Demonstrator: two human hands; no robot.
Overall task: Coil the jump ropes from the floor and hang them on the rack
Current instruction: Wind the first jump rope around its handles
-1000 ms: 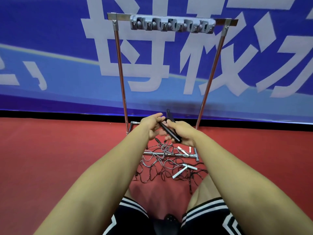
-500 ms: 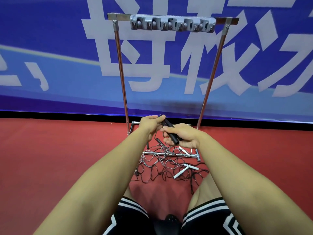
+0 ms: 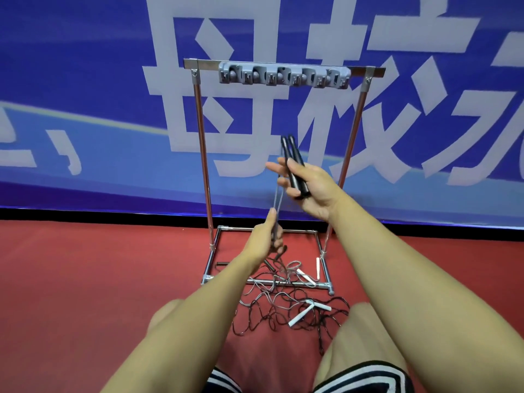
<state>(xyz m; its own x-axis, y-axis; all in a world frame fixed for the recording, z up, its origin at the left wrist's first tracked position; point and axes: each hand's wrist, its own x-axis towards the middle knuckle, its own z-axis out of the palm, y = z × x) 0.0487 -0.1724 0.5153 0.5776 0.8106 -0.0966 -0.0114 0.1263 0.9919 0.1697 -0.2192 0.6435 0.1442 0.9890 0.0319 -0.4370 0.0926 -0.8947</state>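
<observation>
right hand (image 3: pixel 310 188) grips two black handles (image 3: pixel 293 168) upright before the rack (image 3: pixel 285 72); left hand (image 3: pixel 266 239) below pinches their cord (image 3: pixel 277 198). remaining ropes (image 3: pixel 283 307) tangle on red floor (image 3: pixel 85 279) at the rack's base.

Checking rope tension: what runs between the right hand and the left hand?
In the head view, two taut grey cord strands run from the black handles gripped in the right hand down to the left hand, which pinches them.

Between the rack's (image 3: pixel 203 154) two uprights the space is open up to the hook bar (image 3: pixel 284 76); tangled ropes (image 3: pixel 280 307) clutter the floor (image 3: pixel 85 279) across its base, seemingly loose.
</observation>
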